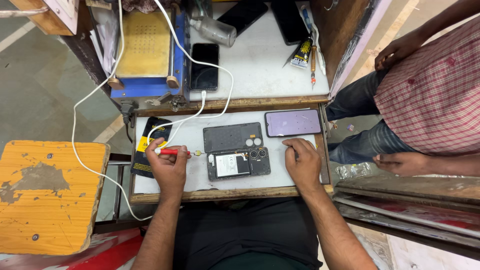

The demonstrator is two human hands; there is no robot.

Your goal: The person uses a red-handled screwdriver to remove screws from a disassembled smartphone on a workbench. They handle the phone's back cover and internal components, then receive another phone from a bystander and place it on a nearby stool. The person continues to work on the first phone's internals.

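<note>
From my remote seat I see a pull-out tray (190, 187) below the bench (260, 75). In the tray, at centre, lies an opened phone (239, 164) with its circuit side up; its back cover (232, 137) lies touching it at 12 o'clock. A second phone (293, 122), screen up with a violet sheen, lies at 1 o'clock from the opened phone, near the tray's rear right corner. A black-and-yellow packet (149, 141) lies at the tray's 9 o'clock edge, partly under the left hand.

My left hand (169, 167) has its fingers closed around a red screwdriver (172, 151), the tip pointing to 3 o'clock, just short of the opened phone. My right hand (302, 164) rests on the tray at 3 o'clock from the opened phone, fingers curled with the tips on the tray surface; I cannot tell whether it holds anything.

A white cable (210, 107) crosses the tray's rear edge and plugs into a dark phone (204, 66) on the bench. On the bench also stand a blue machine (150, 55) at 11 o'clock, a clear bottle (216, 30), two further black phones, and a glue tube (302, 51) at 1 o'clock.

At 3 o'clock another person in a checked shirt (435, 85) stands close beside the tray. A worn yellow stool (47, 192) sits at 9 o'clock.
</note>
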